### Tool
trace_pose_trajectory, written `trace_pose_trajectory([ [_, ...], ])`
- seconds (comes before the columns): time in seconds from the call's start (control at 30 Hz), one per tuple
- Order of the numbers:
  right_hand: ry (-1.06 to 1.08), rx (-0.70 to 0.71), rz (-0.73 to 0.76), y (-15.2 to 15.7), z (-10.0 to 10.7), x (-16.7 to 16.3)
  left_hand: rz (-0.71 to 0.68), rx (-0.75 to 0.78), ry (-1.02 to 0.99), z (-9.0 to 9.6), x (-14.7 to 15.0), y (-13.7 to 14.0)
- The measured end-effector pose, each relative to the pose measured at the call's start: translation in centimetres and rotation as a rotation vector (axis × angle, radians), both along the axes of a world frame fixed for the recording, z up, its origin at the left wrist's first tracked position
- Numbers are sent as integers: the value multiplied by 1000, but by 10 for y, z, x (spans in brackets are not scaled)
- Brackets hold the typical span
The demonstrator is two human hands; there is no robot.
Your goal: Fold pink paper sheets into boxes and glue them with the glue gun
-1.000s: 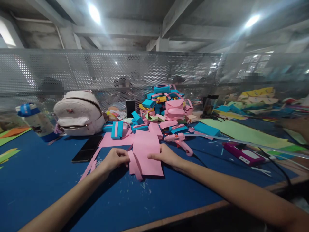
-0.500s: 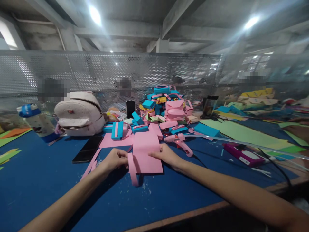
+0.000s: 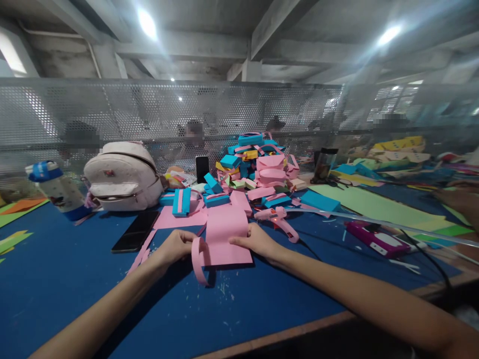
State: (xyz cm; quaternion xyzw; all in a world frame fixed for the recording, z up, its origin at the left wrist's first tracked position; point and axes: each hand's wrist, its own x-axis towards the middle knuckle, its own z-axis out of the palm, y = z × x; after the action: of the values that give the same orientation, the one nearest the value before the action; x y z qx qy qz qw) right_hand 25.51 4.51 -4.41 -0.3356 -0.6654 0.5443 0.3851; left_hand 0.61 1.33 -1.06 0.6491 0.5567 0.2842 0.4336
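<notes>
A pink paper sheet (image 3: 226, 244), curved upward at its far part, lies in front of me on the blue table. My left hand (image 3: 181, 245) pinches a curled pink paper strip (image 3: 198, 267) at the sheet's left edge; the strip's free end loops down toward me. My right hand (image 3: 256, 240) grips the sheet's right edge, thumb on top and the other fingers mostly hidden behind it. Just beyond my right hand rests a pink glue gun (image 3: 277, 218) with a clear glue stick (image 3: 329, 213) reaching out to the right.
A heap of pink and blue paper boxes (image 3: 250, 159) stands behind the sheet. Left are a black phone (image 3: 136, 232), a white backpack (image 3: 121, 177) and a bottle (image 3: 60, 189). Right lie a purple power strip (image 3: 376, 239) and green sheets (image 3: 374, 207). Another person's hand (image 3: 460, 202) shows far right.
My left hand has shifted slightly left, and the strip's loop has swung left with it, curling more. My right hand stays at the sheet's edge.
</notes>
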Motion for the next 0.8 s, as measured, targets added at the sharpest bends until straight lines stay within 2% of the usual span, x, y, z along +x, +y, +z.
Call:
trace_pose_trajectory([
  [0.2, 13, -61, 23, -5, 4, 0, -28, -6, 7, -1, -1, 1],
  [0.53, -32, 32, -13, -1, 2, -1, 8, 25, -12, -2, -2, 3],
  [0.8, -24, -12, 29, -4, 3, 0, -19, 18, 13, -2, -1, 0],
])
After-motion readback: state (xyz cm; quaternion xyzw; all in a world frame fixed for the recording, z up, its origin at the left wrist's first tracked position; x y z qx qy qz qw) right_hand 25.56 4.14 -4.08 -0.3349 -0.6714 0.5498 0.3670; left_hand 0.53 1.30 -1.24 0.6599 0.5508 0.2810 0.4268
